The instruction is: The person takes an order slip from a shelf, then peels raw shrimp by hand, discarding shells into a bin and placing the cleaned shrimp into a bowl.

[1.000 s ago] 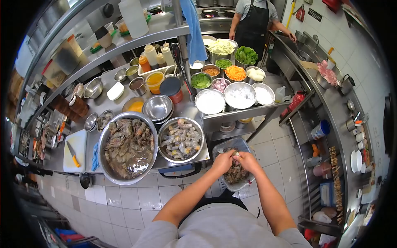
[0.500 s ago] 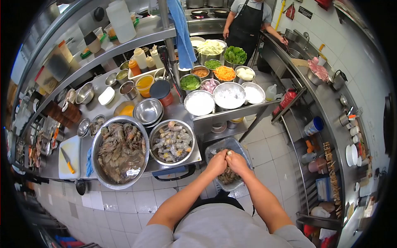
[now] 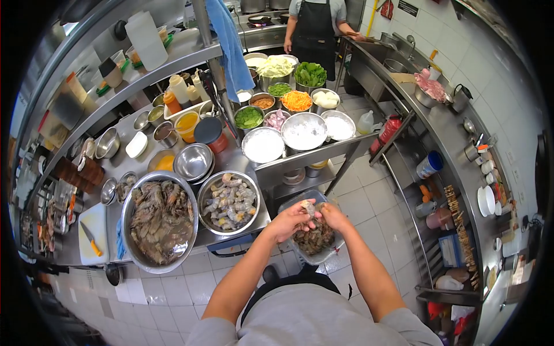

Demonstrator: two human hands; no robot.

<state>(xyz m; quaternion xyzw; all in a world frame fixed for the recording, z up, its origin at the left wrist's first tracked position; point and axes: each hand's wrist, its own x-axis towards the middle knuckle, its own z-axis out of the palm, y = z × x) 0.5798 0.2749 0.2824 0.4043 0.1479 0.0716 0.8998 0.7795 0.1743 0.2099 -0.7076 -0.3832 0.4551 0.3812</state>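
Above a grey plastic bin [image 3: 288, 203], my left hand [image 3: 288, 222] is turned partly palm up, with a grey shrimp [image 3: 309, 207] between its thumb and fingers. Beside it, my right hand [image 3: 333, 219] is closed, its fingertips pinching at the shrimp's side. Shrimp heads and shells [image 3: 313, 239] lie in the bin below both hands. To the left on the steel counter stand a bowl of peeled-looking shrimp [image 3: 231, 202] and a larger basin [image 3: 128, 242] of whole shrimp in murky liquid.
A cutting board [image 3: 92, 222] bears a yellow-handled knife [image 3: 91, 239] at far left. Bowls of chopped vegetables [image 3: 296, 101] and white powder [image 3: 262, 144] stand ahead. A person in a black apron [image 3: 314, 34] stands at the back. Steel shelving [image 3: 404, 173] runs along the right.
My hands, earlier pressed together, have moved slightly apart; my left palm has turned up and more of the shrimp shows. The view has swung right, and the person behind has drawn an arm back.
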